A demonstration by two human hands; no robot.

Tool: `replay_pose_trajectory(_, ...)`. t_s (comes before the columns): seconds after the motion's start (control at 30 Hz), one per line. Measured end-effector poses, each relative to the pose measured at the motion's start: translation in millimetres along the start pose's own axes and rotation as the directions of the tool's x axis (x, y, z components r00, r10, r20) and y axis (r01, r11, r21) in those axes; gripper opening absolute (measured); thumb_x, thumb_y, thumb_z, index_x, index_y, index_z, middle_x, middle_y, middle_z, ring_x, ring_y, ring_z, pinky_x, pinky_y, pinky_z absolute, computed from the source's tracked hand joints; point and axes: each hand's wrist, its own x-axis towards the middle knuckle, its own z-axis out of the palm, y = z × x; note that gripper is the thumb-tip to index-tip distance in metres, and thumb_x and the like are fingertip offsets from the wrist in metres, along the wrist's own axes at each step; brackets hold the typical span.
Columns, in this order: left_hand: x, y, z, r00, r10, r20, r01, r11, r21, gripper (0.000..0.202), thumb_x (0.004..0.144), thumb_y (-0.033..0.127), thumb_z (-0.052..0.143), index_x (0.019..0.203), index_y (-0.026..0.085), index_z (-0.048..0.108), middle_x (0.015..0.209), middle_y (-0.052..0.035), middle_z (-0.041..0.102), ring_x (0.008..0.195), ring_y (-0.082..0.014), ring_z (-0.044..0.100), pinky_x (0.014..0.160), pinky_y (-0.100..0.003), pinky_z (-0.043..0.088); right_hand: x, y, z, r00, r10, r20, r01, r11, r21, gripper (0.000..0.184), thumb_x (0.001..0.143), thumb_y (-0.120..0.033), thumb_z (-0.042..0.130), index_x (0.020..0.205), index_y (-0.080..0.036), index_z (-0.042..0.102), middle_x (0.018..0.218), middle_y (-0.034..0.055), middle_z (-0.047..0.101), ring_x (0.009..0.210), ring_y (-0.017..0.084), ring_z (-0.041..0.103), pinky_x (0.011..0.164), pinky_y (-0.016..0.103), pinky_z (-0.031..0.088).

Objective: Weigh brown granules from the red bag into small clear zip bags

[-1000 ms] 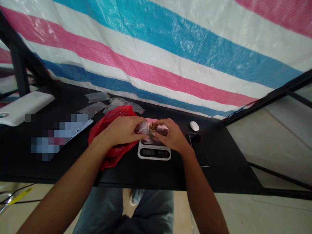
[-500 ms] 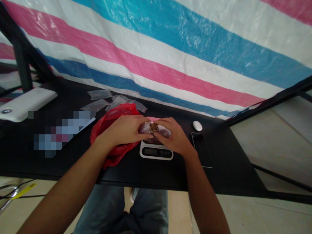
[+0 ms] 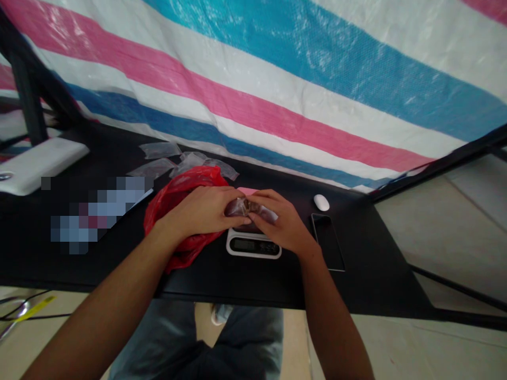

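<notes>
Between my two hands is a small clear plastic bag [image 3: 236,207], held just above a white digital scale [image 3: 253,246]. Brown, dried-looking pieces [image 3: 252,206] show by the bag's middle; their exact kind is too blurred to tell. My left hand [image 3: 209,210] pinches the bag from the left, thumb below and fingers above. From the right, my right hand [image 3: 283,217] grips it the same way, its fingertips close around the brown pieces. A red plastic bag [image 3: 194,179] lies open under and beside my left wrist. The hands hide most of the scale's top.
Several clear plastic bags [image 3: 160,150] lie behind the red bag. A white mouse [image 3: 321,202] and a dark phone [image 3: 328,243] rest to the right on the black table [image 3: 253,287]. A white device [image 3: 43,164] stands at far left. Striped sheeting [image 3: 253,105] hangs along the back.
My fingertips have drawn closer together around the bag's middle. The brown pieces, plainly visible before, are now partly covered by fingers and clear plastic.
</notes>
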Motion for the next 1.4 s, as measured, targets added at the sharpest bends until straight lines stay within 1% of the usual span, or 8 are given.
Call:
replay_pose_trajectory(0.17, 0, 1, 1.2, 1.000, 0.016, -0.008, -0.016, 1.000, -0.024, 0.045, 0.095, 0.065, 0.061, 0.103, 0.021, 0.068, 0.101, -0.0088, 0.077, 0.085, -0.0273, 0.071, 0.066, -0.033, 0.042, -2, 0, 1, 1.000, -0.020, -0.011, 0.021, 0.998, 0.058, 0.038, 0.096, -0.019, 0.064, 0.133, -0.026, 0.069, 0.129, 0.0103, 0.070, 0.121, 0.025, 0.067, 0.107, 0.044, 0.055)
replay_pose_trajectory(0.33, 0, 3, 1.5, 0.999, 0.029, -0.024, -0.032, 0.993, -0.114, 0.042, 0.095, 0.062, 0.061, 0.101, 0.021, 0.067, 0.099, -0.0077, 0.077, 0.083, -0.0264, 0.071, 0.067, -0.033, 0.043, -2, -4, -1, 0.996, 0.019, -0.089, -0.004, 0.986, 0.164, 0.025, 0.096, -0.025, 0.068, 0.121, -0.027, 0.070, 0.121, 0.0073, 0.074, 0.114, 0.022, 0.070, 0.102, 0.041, 0.058)
replay_pose_trajectory(0.5, -2, 8, 5.7, 0.994, 0.091, -0.063, -0.105, 0.961, -0.257, 0.040, 0.098, 0.052, 0.060, 0.121, 0.019, 0.065, 0.106, -0.0087, 0.077, 0.092, -0.0269, 0.072, 0.074, -0.033, 0.048, 0, -12, 1, 0.982, 0.008, -0.191, 0.020, 0.989, 0.148, 0.027, 0.097, -0.031, 0.071, 0.124, -0.028, 0.072, 0.117, 0.0063, 0.074, 0.099, 0.019, 0.071, 0.089, 0.037, 0.060)
replay_pose_trajectory(0.63, -2, 13, 12.7, 0.992, 0.091, -0.088, -0.117, 0.922, -0.370, 0.046, 0.099, 0.050, 0.059, 0.133, 0.019, 0.056, 0.107, -0.0081, 0.075, 0.091, -0.0258, 0.072, 0.075, -0.034, 0.051, -2, -13, 10, 0.932, 0.106, -0.345, 0.002, 0.955, 0.298, 0.032, 0.089, -0.033, 0.082, 0.117, -0.027, 0.069, 0.111, 0.0048, 0.077, 0.088, 0.018, 0.070, 0.076, 0.035, 0.059)
replay_pose_trajectory(0.83, -1, 20, 19.8, 0.988, 0.086, -0.125, -0.131, 0.897, -0.422, 0.047, 0.096, 0.058, 0.062, 0.120, 0.019, 0.052, 0.103, -0.0081, 0.069, 0.085, -0.0253, 0.070, 0.071, -0.035, 0.050, 0, -14, 10, 0.914, -0.029, -0.404, 0.158, 0.944, 0.289, 0.014, 0.091, -0.024, 0.080, 0.104, -0.028, 0.078, 0.114, 0.0060, 0.079, 0.104, 0.023, 0.074, 0.083, 0.040, 0.060)
replay_pose_trajectory(0.97, -1, 22, 19.7, 0.989, 0.044, -0.139, -0.100, 0.898, -0.428, 0.049, 0.094, 0.058, 0.064, 0.123, 0.020, 0.050, 0.099, -0.0057, 0.069, 0.082, -0.0250, 0.070, 0.068, -0.033, 0.048, 0, -15, 8, 0.892, -0.035, -0.452, 0.163, 0.955, 0.247, 0.025, 0.091, -0.024, 0.079, 0.115, -0.030, 0.078, 0.114, 0.0066, 0.078, 0.100, 0.023, 0.072, 0.079, 0.040, 0.059)
replay_pose_trajectory(1.2, -1, 22, 20.1, 0.973, -0.041, -0.228, -0.036, 0.946, -0.323, 0.052, 0.093, 0.061, 0.060, 0.123, 0.020, 0.051, 0.092, -0.0046, 0.069, 0.076, -0.0258, 0.071, 0.064, -0.032, 0.043, 0, -11, 6, 0.886, -0.048, -0.462, 0.184, 0.950, 0.254, 0.039, 0.090, -0.022, 0.078, 0.128, -0.031, 0.072, 0.111, 0.0063, 0.073, 0.089, 0.019, 0.066, 0.071, 0.036, 0.054)
replay_pose_trajectory(1.4, 1, 19, 23.5, 0.952, -0.071, -0.299, -0.002, 0.972, -0.237, 0.056, 0.089, 0.063, 0.066, 0.124, 0.021, 0.056, 0.097, -0.0048, 0.073, 0.077, -0.0252, 0.071, 0.063, -0.031, 0.041, -5, -6, -4, 0.949, -0.022, -0.314, 0.103, 0.964, 0.244, 0.043, 0.094, -0.023, 0.072, 0.136, -0.030, 0.068, 0.125, 0.0094, 0.074, 0.095, 0.021, 0.069, 0.073, 0.037, 0.055)
